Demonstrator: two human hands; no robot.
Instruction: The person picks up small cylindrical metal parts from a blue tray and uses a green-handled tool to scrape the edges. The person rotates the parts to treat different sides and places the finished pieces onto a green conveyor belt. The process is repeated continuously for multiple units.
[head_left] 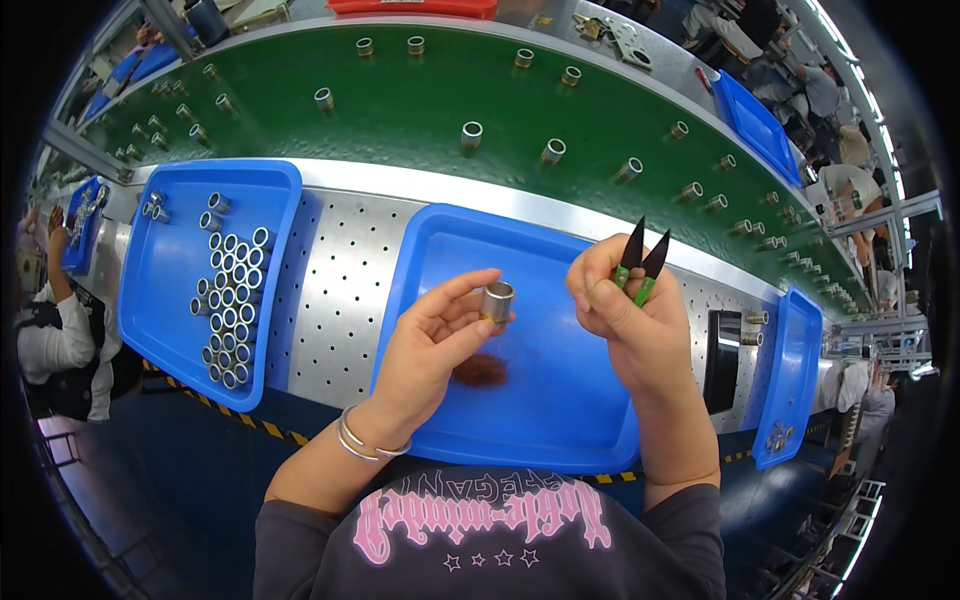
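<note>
Between the thumb and fingers of my left hand [440,325] is a short metal sleeve [497,302], its open end facing up. My right hand [635,315] is wrapped around small snips [642,270] with green handles. Their two dark pointed blades stick up past my fingers, spread apart. Both hands are over a blue tray [560,430] in front of me, the sleeve a little left of my right fist. A reddish-brown smudge or pile of bits [482,370] marks the tray floor below the sleeve.
A second blue tray [160,290] at left holds many upright sleeves. Beyond runs a green conveyor belt [420,110] with scattered sleeves. To the right are a black flat object [722,360], two sleeves [753,339] and another blue tray [785,375]. Other people work farther off.
</note>
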